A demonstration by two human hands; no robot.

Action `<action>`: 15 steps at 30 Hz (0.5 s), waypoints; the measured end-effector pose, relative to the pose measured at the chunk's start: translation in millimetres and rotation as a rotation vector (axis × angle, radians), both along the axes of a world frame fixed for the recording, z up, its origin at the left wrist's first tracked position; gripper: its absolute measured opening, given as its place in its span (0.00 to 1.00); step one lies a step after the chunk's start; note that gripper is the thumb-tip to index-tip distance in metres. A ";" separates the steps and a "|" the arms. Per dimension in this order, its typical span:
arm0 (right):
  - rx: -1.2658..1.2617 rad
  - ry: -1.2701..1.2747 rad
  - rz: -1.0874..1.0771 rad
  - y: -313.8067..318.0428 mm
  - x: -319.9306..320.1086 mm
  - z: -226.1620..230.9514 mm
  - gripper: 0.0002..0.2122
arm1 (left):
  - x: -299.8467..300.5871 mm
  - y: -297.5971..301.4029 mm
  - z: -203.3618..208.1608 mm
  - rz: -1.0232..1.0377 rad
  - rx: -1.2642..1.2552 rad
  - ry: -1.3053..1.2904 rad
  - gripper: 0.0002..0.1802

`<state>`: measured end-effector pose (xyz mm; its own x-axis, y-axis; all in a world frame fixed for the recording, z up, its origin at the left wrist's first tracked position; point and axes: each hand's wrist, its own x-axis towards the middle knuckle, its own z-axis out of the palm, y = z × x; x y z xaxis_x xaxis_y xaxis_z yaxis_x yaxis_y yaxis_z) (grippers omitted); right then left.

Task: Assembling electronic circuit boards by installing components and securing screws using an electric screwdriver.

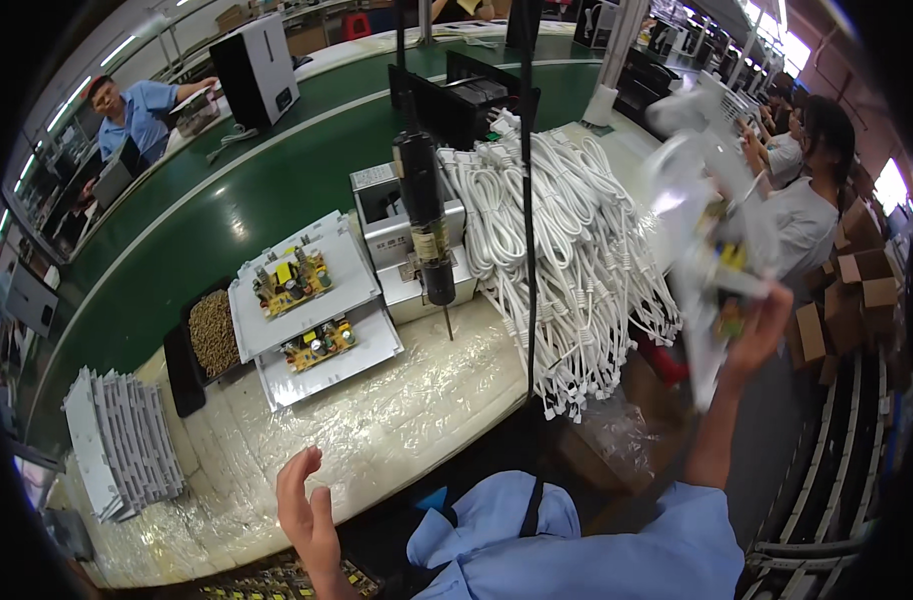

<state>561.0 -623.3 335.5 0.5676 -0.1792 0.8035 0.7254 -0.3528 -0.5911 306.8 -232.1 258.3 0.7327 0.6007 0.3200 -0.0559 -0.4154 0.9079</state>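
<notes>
At the right, my right hand (767,325) is raised and closed on the lower edge of a white panel (689,215). Motion blurs the panel; yellow parts like those of a circuit board show on it, with what looks like clear plastic about it. My left hand (307,505) hangs by the table's front edge, fingers apart, holding nothing. Beyond it lie two white panels (352,270), overlapping, each bearing a circuit board (295,282) with yellow components. A black electric screwdriver (422,205) hangs bit-down over the table, right of these panels.
Coiled white power cords (567,240) are heaped right of a metal screw feeder (392,250). A black tray of screws (215,335) and stacked grey-white panels (122,440) stand left. Behind runs a green conveyor (192,250). Co-workers sit across and at right, near cardboard boxes (847,300).
</notes>
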 end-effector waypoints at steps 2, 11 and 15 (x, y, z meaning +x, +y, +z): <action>0.025 -0.005 -0.138 -30.3 56.2 -4.8 0.05 | -12.1 5.4 -11.3 -0.063 -0.018 0.096 0.20; -0.237 0.105 0.216 89.8 237.8 -123.2 0.09 | -77.5 20.8 -24.4 0.037 -0.433 0.170 0.13; -0.218 -0.004 0.447 212.9 189.0 -144.6 0.09 | -126.1 41.9 -27.0 0.154 -0.593 0.119 0.09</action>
<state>750.0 -410.3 190.9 0.5472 0.2531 0.7978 0.8361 -0.1215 -0.5349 180.7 -190.2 231.3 0.6334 0.7528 -0.1793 0.0807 0.1661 0.9828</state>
